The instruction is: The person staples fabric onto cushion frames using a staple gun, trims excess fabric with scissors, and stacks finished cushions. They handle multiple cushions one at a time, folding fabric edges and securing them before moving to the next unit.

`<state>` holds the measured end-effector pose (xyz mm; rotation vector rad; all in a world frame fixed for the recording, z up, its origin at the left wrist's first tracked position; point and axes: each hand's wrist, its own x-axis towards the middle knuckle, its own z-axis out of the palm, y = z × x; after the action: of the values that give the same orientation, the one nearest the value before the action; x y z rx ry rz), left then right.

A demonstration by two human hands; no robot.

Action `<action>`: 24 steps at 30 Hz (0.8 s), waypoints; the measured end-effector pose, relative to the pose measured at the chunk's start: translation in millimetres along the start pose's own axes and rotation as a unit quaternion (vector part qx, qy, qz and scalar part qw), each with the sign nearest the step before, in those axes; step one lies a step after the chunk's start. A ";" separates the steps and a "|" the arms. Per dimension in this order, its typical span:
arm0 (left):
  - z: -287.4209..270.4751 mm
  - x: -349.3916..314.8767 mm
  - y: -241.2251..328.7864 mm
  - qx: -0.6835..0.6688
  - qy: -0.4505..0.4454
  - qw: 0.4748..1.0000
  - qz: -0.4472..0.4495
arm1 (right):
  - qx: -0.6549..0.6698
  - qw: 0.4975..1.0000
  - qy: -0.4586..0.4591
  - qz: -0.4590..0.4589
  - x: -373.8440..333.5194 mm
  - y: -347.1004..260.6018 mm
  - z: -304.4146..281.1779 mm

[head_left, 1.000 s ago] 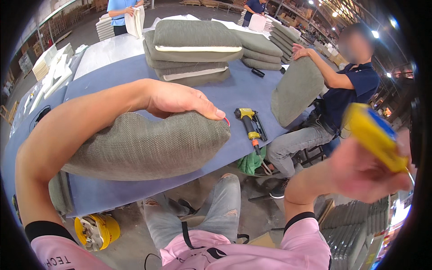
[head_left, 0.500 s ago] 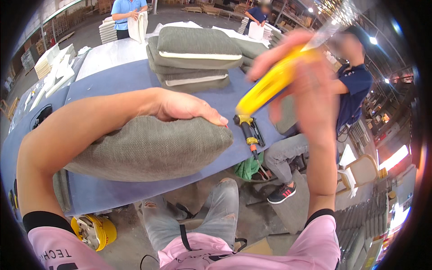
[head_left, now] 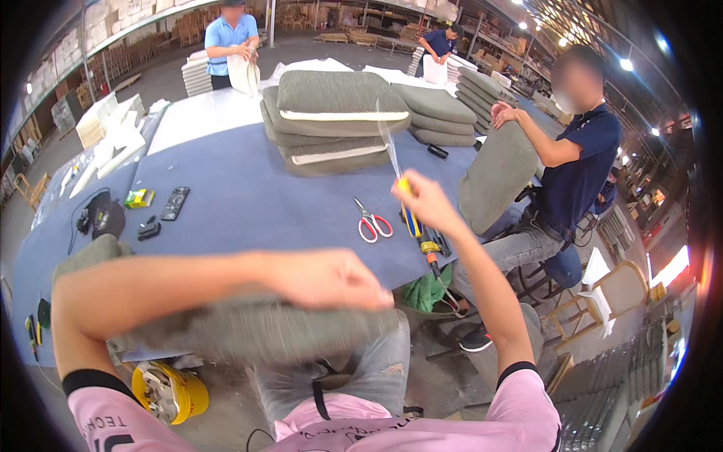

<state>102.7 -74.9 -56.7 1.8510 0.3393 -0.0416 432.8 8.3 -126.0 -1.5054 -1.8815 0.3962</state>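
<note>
Pink cloth of the left sleeve [head_left: 129, 426] bears dark lettering, cut off below. A grey-green woven cushion [head_left: 271, 331], blurred, overlaps the table's [head_left: 248, 196] near edge; whether it is finished cannot be told. The left hand [head_left: 339, 279] bends over it, grip curled, pinching unclear. The right hand [head_left: 428, 202] has its grip around a yellow-and-blue-handled tool [head_left: 410, 217] beside red-handled scissors [head_left: 367, 218]. Toward the far edge, stacked cushions [head_left: 343, 129] show pale strips [head_left: 331, 116], apparently unclosed.
</note>
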 end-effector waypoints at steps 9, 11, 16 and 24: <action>115.2 1.2 -78.6 0.295 0.090 0.917 0.254 | -0.244 0.931 0.114 0.245 -26.3 229.7 116.4; 97.3 24.1 -112.0 0.344 0.137 0.903 0.220 | -0.251 0.930 0.083 0.254 -53.9 268.6 112.1; 31.0 82.1 -247.7 0.390 0.268 0.878 0.067 | -0.242 0.930 -0.068 0.267 -35.4 251.4 86.3; 26.9 100.0 -286.0 0.331 0.331 0.879 0.088 | 0.057 0.958 -0.056 0.276 -153.6 90.1 42.9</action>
<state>130.0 -3.6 -351.2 2.5404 0.6879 0.6973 484.5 -103.4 -261.5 -1.9492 -1.4591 0.8445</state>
